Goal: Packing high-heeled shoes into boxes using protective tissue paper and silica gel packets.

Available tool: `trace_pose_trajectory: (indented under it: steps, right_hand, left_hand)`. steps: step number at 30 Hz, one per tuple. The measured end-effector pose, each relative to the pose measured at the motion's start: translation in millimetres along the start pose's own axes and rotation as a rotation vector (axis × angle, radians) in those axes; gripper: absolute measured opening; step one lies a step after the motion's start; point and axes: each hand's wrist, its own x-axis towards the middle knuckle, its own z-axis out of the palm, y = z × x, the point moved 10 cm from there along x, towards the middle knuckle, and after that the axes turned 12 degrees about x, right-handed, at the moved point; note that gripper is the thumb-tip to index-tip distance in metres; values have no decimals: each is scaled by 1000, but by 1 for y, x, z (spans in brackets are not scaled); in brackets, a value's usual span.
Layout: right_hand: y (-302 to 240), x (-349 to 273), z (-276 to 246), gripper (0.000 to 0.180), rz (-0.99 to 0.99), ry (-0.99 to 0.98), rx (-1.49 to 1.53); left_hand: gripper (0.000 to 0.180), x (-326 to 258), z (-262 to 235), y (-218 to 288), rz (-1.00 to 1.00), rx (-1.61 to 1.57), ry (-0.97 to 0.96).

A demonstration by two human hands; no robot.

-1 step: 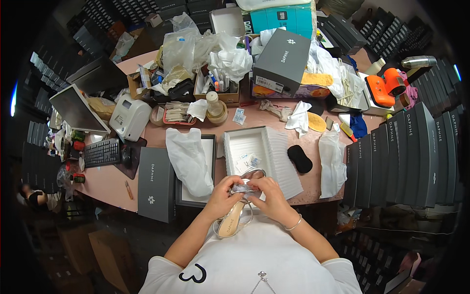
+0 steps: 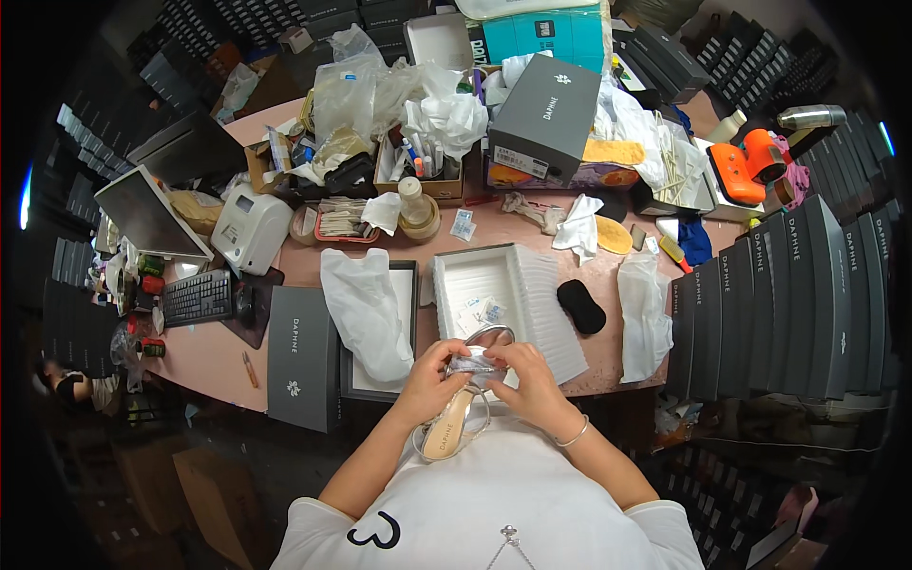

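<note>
My left hand (image 2: 432,378) and my right hand (image 2: 534,380) are both closed on a silver strappy sandal (image 2: 452,425) with a tan insole, held just above the near table edge in front of my chest. The fingertips of both hands meet at the sandal's front straps, where a bit of clear wrapping shows. Right behind my hands lies an open shoe box (image 2: 454,285) lined with white paper, with small packets inside. A white dust bag (image 2: 366,309) lies over a dark tray to its left.
A grey box lid (image 2: 304,356) lies left of the tray. A black pad (image 2: 579,306) and another white bag (image 2: 646,313) lie to the right. Dark shoe boxes (image 2: 788,294) stand stacked at right. Keyboard (image 2: 198,297), label printer (image 2: 249,228), monitor (image 2: 147,214) and clutter fill the far side.
</note>
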Motion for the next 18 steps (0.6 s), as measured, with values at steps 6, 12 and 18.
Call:
trace_pose_trajectory:
  steps: [6,12,18]
  right_hand:
    - [28,-6,2,30,193,15,209]
    - [15,-13,1,30,43,56,-9]
    - [15,-11,-12,28,-1,122,-23]
  left_hand:
    - [41,1,0,18,124,5,21]
    - [42,6,6,8,117,-4,-60]
    - [43,10,-9,-5,-35,48,51]
